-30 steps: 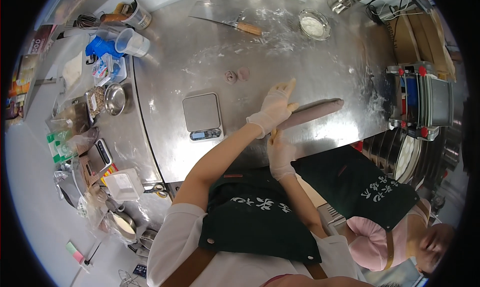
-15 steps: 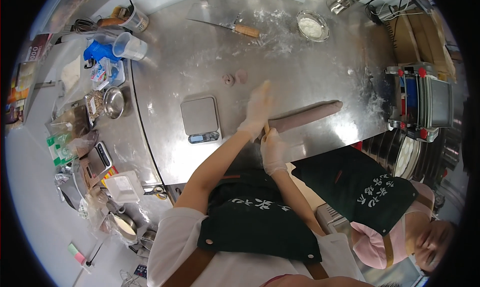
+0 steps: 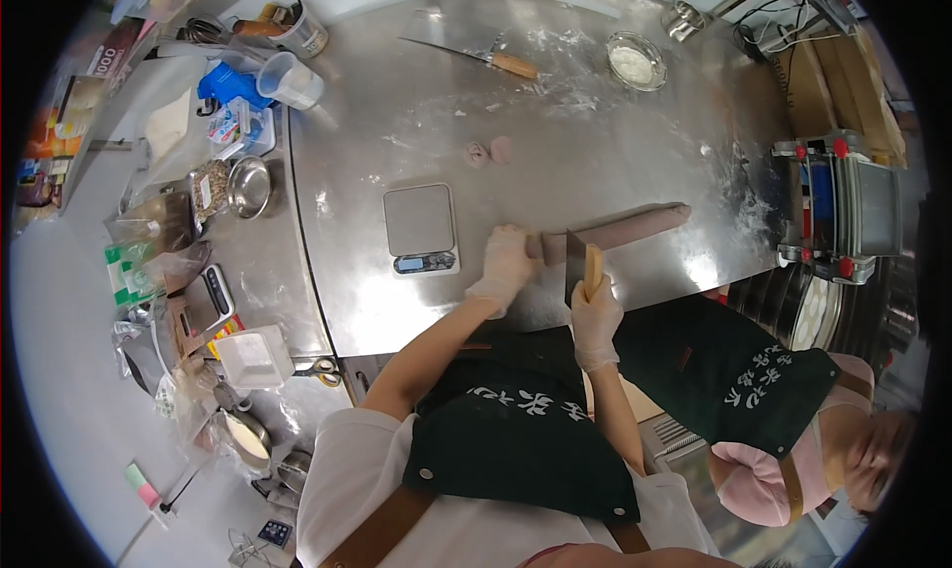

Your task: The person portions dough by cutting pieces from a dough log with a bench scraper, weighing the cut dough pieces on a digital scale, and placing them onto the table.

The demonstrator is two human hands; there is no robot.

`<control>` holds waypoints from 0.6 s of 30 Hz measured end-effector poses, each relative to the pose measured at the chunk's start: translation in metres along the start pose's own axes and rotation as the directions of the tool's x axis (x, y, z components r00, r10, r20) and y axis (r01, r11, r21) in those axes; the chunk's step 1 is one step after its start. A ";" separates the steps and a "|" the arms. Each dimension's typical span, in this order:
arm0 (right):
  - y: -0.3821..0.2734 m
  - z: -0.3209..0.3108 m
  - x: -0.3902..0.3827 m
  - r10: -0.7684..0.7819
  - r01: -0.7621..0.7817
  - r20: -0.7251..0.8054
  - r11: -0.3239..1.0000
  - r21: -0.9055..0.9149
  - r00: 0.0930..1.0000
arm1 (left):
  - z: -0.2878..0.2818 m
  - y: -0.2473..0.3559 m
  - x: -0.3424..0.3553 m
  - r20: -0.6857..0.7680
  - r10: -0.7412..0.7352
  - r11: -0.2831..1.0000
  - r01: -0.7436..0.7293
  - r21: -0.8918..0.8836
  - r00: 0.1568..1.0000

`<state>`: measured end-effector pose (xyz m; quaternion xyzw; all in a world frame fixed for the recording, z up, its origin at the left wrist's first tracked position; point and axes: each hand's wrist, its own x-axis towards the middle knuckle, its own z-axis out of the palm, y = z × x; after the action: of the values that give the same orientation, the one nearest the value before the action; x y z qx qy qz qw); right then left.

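Observation:
My gloved left hand [image 3: 508,261], fingers curled, is at the left end of a long pale purplish dough log [image 3: 635,226] lying on the steel table [image 3: 377,122]. My gloved right hand [image 3: 596,316] grips a dough scraper [image 3: 593,266] by its wooden handle, its metal blade upright across the log just right of my left hand. A digital scale [image 3: 417,219] sits left of my hands. Beyond them lie two small dough pieces [image 3: 476,154].
A knife [image 3: 511,62] and flour bowl [image 3: 635,64] lie at the back. A roller machine [image 3: 833,206] stands at right. Left are bowls [image 3: 249,187], bags, tubs [image 3: 253,357] and scissors [image 3: 322,370]. A co-worker in a green apron [image 3: 729,380] is at lower right.
My left hand has moved down and back toward the log's left end. My right hand has moved right, raising the scraper over the log, where its blade now shows.

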<state>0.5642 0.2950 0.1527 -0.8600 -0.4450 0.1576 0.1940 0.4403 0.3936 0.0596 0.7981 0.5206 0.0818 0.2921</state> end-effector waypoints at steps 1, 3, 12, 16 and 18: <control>0.002 0.000 -0.003 0.020 -0.019 -0.015 0.999 0.035 1.000 | -0.010 -0.013 -0.008 -0.159 -0.031 0.975 -0.005 -0.222 0.987; 0.003 0.001 -0.010 0.037 -0.037 -0.006 0.997 0.064 0.999 | -0.035 -0.049 -0.021 -0.199 -0.180 0.876 0.065 -0.477 0.963; 0.007 0.025 -0.028 -0.105 0.095 0.142 0.993 0.073 0.984 | -0.075 -0.092 -0.044 -0.615 -0.294 0.953 0.274 -0.129 0.732; 0.006 0.022 -0.032 -0.074 0.072 0.197 0.997 0.017 0.978 | -0.040 -0.075 -0.061 -0.231 0.057 0.987 -0.090 -0.136 0.971; 0.014 0.033 -0.034 -0.078 0.111 0.263 0.988 -0.111 0.962 | -0.015 -0.054 -0.056 -0.107 0.031 0.973 -0.054 -0.226 0.994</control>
<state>0.5407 0.2655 0.1209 -0.8204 -0.5159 0.2304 0.0880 0.3666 0.3660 0.0516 0.7649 0.5049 0.1881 0.3530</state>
